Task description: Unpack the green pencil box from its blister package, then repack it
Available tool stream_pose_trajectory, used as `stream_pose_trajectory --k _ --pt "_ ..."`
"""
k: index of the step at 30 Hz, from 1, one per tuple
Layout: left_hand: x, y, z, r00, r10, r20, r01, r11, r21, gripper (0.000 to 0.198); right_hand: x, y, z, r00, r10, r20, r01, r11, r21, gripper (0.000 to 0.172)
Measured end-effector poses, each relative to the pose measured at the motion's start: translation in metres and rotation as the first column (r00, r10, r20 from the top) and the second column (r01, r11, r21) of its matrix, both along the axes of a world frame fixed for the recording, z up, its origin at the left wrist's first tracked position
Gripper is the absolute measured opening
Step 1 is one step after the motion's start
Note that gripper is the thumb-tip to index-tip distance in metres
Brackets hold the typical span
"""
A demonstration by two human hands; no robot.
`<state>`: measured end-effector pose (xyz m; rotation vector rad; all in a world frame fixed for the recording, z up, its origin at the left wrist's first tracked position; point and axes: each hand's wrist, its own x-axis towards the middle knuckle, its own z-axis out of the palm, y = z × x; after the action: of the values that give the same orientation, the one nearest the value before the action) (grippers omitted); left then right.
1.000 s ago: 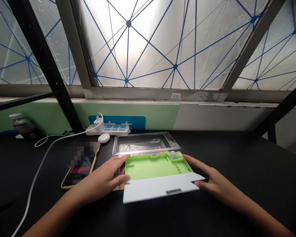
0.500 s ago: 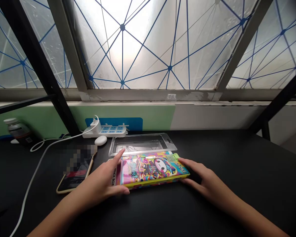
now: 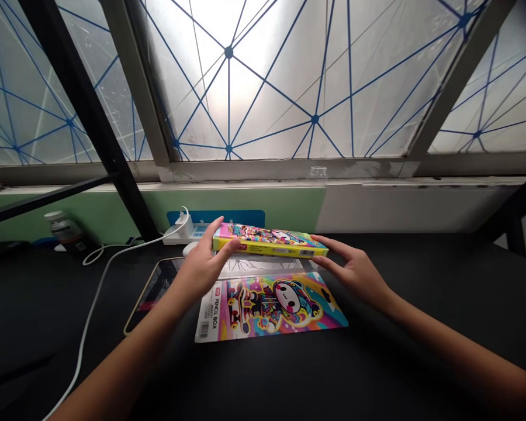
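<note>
A colourful pencil box with a yellow front side hangs above the table, held level between both hands. My left hand grips its left end, thumb on the front side. At the right end, my right hand pinches the box between its thumb and fingers. Below lies a printed backing card marked PENCIL BOX, flat on the black table. Behind the card sits a clear plastic tray, partly hidden by the box.
A phone rests left of the card, partly behind my left arm. A white cable runs from the power strip toward the front left. At the back left stands a bottle. A black metal post rises before the window.
Both hands have lifted the pencil box off the backing card and moved it up and away, over the plastic tray. The card underneath is now uncovered. The camera view has shifted slightly left.
</note>
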<state>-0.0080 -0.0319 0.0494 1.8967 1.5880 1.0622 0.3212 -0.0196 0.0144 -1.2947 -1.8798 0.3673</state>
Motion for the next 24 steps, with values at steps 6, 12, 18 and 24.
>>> stream_pose_trajectory --k 6,12,18,24 --pt "-0.001 0.018 -0.03 0.97 0.084 -0.229 -0.072 0.996 0.061 0.067 -0.006 0.026 -0.033 1.0 -0.001 0.015 0.002 0.997 -0.075 0.058" --pt "-0.001 0.008 -0.048 0.894 -0.013 -0.447 0.003 1.0 -0.024 0.06 0.001 0.026 -0.043 0.975 0.075 0.208 -0.065 0.996 -0.058 0.054" --pt "-0.001 0.009 -0.052 0.811 0.006 -0.585 -0.023 1.0 -0.021 0.056 0.001 0.021 -0.049 0.872 0.07 0.484 -0.096 0.995 0.029 0.057" --pt "0.032 -0.003 -0.046 0.784 0.06 -0.617 0.076 0.978 0.193 0.049 -0.016 -0.007 -0.033 0.839 0.115 0.531 -0.314 0.9 0.301 0.05"
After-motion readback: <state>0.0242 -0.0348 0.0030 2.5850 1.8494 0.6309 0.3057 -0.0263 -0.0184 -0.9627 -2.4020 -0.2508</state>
